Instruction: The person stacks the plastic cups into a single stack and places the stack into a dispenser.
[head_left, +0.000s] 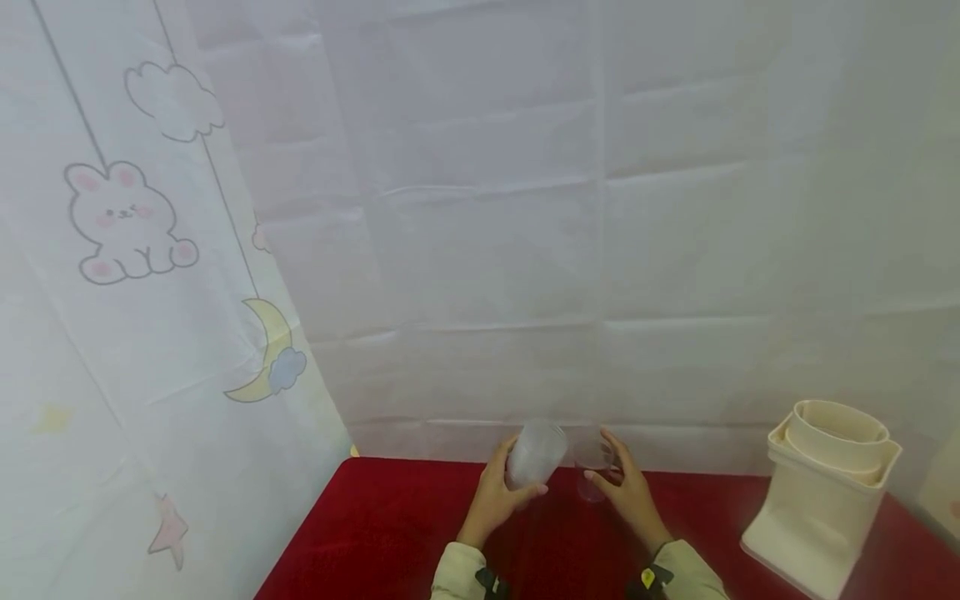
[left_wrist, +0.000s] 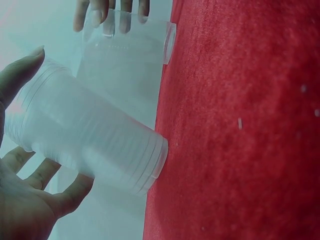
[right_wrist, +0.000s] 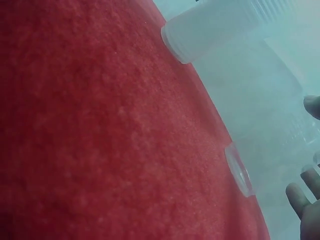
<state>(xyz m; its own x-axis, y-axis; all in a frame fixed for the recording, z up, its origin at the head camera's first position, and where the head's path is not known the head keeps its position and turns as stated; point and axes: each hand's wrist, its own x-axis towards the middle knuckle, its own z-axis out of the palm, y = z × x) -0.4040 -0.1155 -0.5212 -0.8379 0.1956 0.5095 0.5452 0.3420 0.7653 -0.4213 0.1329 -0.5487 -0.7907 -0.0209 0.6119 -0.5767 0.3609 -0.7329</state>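
Note:
My left hand (head_left: 501, 493) grips a nested stack of clear plastic cups (head_left: 537, 454), thumb on one side and fingers on the other. The stack leans over, its bottom end low near the red cloth in the left wrist view. To its right, my right hand (head_left: 630, 493) holds a single clear plastic cup (head_left: 590, 482) between thumb and fingers. That cup (left_wrist: 127, 57) stands roughly upright beside the stack (left_wrist: 95, 122), apart from it. Whether its base touches the cloth I cannot tell. In the right wrist view only some fingers (right_wrist: 298, 199) show at the right edge.
A red cloth (head_left: 375, 525) covers the table. On its right stands a cream plastic container (head_left: 813, 508) with an oval, open-topped piece. A pale sheet (head_left: 487, 250) hangs behind, and a sheet with cartoon drawings (head_left: 172, 350) hangs on the left.

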